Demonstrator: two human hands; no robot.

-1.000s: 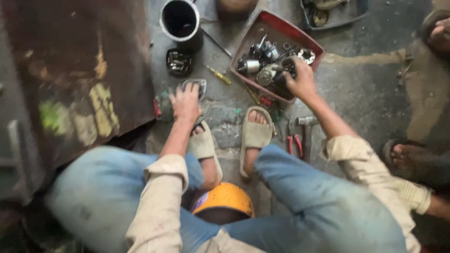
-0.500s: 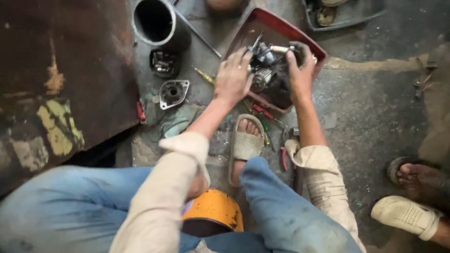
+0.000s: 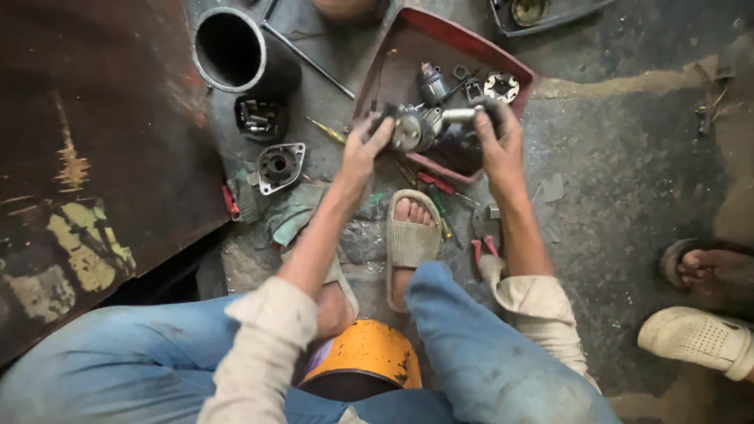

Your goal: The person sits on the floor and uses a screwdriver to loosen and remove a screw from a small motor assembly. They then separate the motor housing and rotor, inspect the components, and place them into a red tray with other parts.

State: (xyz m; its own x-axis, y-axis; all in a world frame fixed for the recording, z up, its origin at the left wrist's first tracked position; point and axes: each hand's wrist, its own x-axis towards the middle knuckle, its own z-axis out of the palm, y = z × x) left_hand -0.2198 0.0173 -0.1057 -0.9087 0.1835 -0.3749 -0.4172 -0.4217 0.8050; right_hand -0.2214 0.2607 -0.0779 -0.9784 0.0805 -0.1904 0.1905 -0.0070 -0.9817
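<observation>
Both my hands hold a greasy metal motor assembly [image 3: 428, 129] above the near edge of a red tray [image 3: 408, 47]. My left hand [image 3: 363, 145] grips its round left end. My right hand [image 3: 499, 137] grips the dark right end with the shaft. More metal parts lie inside the tray: a small cylindrical part [image 3: 432, 82] and a round toothed plate [image 3: 500, 85]. I squat on an orange stool [image 3: 365, 353] with my sandalled foot [image 3: 408, 235] just below the tray.
A black pipe [image 3: 232, 49] stands upper left, with a small box of bits [image 3: 258, 118] and a square flange [image 3: 280, 165] below it. Red-handled pliers [image 3: 483, 243] and screwdrivers [image 3: 436, 192] lie by my foot. A rusty metal sheet [image 3: 86, 141] fills the left. Another person's feet [image 3: 699, 306] are at right.
My left hand left the flange on the floor and joined my right hand at the tray. Both hands have lifted the motor assembly toward me.
</observation>
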